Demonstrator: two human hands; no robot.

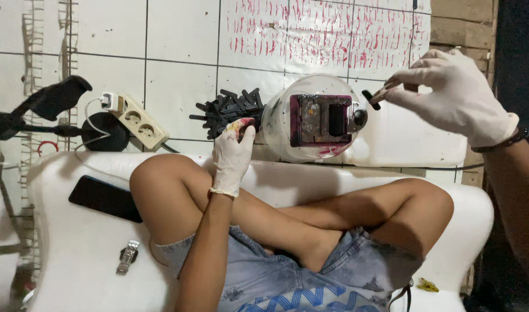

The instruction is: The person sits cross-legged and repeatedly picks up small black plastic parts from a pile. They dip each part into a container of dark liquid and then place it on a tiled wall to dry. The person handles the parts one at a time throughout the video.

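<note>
Far left: black stand (50,101), then power strip (136,120) on the tiled floor. Near left, phone (105,198) and a wristwatch (127,256) lie on the white cushion (74,254); person sits cross-legged on it.

Left hand (232,155), white glove stained red and yellow at the fingertips, is raised from the knee, wrist straight, forearm rising from the lap. Fingers closed round a bundle of black sticks (230,108) that fan out up and left. Grip is clamped on the bundle's lower end.

Just right of it: clear round jar (311,118) lying on its side, mouth toward camera, a stained dark block (321,119) inside, red smears at the rim. Left hand touches or nearly touches the jar; cannot tell which.

Right hand (455,95), gloved, held high at far right, wrist bent, palm down. Thumb and forefinger pinched together on a single black stick (371,99), which points left toward the jar, close to its right edge but apart.

Handling, as a guess: sticks look light, stiff, small, plastic-like; smooth, so gloves wet with ink could slip. Best taken singly by one end in a fingertip pinch. Bundle is loose, easy to spill.
</note>
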